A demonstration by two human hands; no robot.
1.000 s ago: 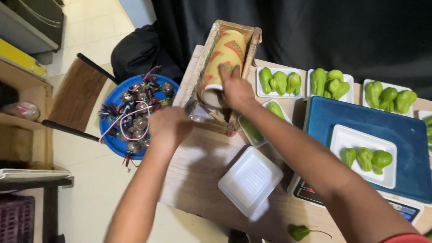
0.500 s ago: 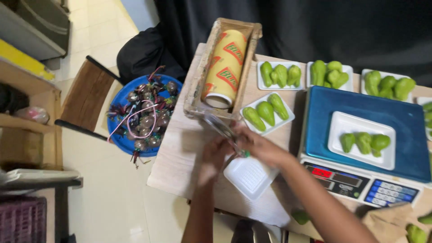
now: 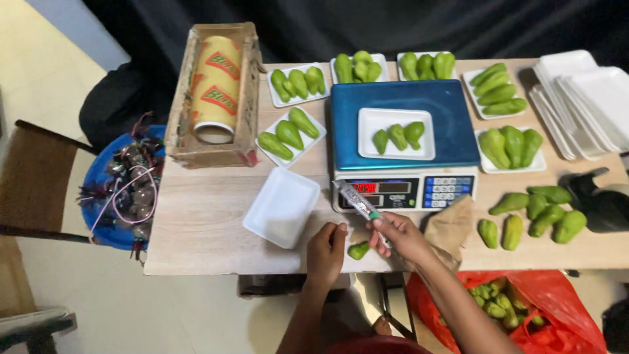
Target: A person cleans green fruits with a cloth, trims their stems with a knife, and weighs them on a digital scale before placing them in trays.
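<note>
Right hand [image 3: 400, 237] low centre pinching a slim glossy cutter [image 3: 359, 199], left hand [image 3: 325, 250] loosely curled beside a small green chayote [image 3: 358, 250], both now withdrawn from the smooth foam tray [image 3: 282, 206]

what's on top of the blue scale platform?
A white rectangular foam tray lies on the blue scale platform, holding three green pear-shaped vegetables. The platform surface beneath the tray is covered.

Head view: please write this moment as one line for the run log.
right hand: holds thin tool | left hand: beside green vegetable on table | empty white tray: left of scale
</note>
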